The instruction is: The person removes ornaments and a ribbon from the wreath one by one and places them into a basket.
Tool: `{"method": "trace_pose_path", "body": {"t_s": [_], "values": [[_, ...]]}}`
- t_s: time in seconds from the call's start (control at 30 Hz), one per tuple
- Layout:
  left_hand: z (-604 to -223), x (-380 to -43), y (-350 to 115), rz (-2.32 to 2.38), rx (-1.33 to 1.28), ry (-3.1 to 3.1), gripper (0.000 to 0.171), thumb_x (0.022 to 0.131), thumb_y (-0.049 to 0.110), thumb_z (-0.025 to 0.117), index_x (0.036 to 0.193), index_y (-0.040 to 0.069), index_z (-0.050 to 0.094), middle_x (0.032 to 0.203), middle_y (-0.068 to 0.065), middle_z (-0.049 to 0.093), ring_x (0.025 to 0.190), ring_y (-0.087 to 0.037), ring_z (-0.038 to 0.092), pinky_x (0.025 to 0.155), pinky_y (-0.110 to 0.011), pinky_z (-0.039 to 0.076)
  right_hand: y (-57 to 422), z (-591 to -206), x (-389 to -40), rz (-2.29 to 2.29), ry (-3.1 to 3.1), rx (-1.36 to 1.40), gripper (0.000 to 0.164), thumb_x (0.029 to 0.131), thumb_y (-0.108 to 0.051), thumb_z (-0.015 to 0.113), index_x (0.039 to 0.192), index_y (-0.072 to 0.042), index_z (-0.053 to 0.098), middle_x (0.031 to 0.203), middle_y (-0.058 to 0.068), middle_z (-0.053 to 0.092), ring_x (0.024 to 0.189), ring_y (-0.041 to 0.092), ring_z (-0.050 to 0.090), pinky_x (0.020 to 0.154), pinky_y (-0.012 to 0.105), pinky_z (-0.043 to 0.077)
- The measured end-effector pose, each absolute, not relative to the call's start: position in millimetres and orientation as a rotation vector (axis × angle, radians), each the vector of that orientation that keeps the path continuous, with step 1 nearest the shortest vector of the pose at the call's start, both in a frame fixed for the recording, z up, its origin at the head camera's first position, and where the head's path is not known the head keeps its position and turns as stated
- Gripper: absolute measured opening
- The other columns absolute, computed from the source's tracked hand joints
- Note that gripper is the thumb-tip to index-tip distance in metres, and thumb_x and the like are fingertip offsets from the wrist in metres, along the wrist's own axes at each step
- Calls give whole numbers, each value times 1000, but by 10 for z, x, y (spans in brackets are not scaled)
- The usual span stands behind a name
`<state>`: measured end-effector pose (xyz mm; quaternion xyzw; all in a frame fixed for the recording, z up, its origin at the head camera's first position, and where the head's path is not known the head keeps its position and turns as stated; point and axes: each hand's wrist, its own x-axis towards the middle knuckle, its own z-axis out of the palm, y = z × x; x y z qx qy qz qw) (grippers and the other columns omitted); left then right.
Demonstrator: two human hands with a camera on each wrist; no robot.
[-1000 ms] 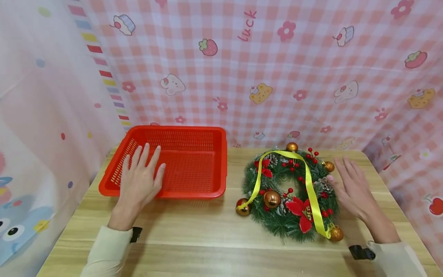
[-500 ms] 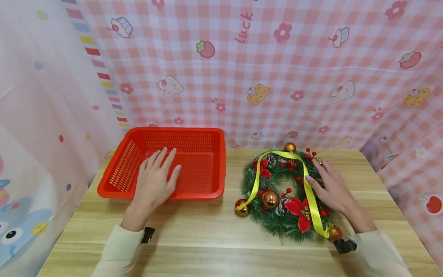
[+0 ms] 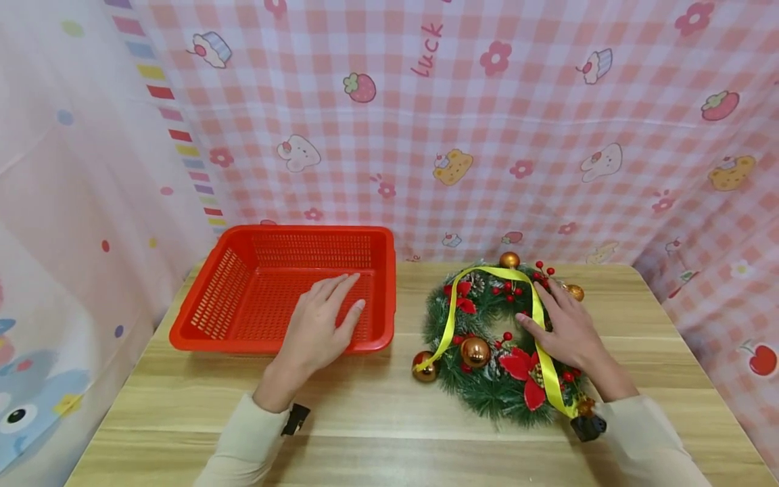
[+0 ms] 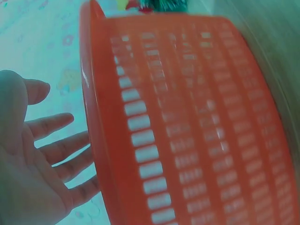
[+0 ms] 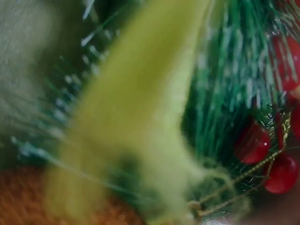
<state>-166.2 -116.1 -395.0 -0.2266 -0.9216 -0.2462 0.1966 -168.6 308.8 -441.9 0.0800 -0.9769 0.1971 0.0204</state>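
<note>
My left hand (image 3: 316,328) hovers over the front right part of a red plastic basket (image 3: 231,343), fingers extended and holding nothing. In the left wrist view its spread fingers overlap the upper rim, beside the slotted wall (image 4: 187,140). On the right lies a green Christmas wreath (image 3: 487,399) with red flowers, berries and pine cones. A yellow ribbon (image 3: 550,379) loops across it. Over the wreath's right side is my right hand (image 3: 569,331), thumb and fingers reaching across the ribbon. Blurred ribbon and red berries (image 5: 281,173) fill the right wrist view, where the fingers are hidden.
Several golden and copper baubles (image 3: 475,352) sit on and around the wreath. Both things stand toward the back of a wooden table (image 3: 365,446). A pink checked cloth (image 3: 389,122) hangs close behind it, with more cloth at both sides.
My left hand has moved right across the front of the basket. My right hand has come in leftward from beside the wreath to over its right side.
</note>
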Motion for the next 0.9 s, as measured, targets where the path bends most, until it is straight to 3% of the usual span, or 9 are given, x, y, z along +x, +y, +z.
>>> {"method": "trace_pose_path", "body": {"t_s": [0.57, 0.9], "values": [[-3946, -1493, -622, -987, -845, -2549, 41, 99, 25, 60, 137, 11, 58, 134, -7, 62, 123, -23, 56, 103, -42, 46, 3050, -4471, -1680, 497, -3118, 204, 83, 99, -60, 41, 157, -4, 21, 163, 24, 9, 144, 52, 13, 105, 75, 14], [-4012, -1404, -307, -1438, -920, -2641, 40, 99, 21, 60, 138, 11, 56, 136, -7, 60, 120, -23, 57, 101, -43, 47, 3035, -4497, -1672, 516, -3108, 184, 83, 99, -61, 40, 157, -4, 22, 164, 22, 10, 144, 51, 12, 105, 74, 14]]}}
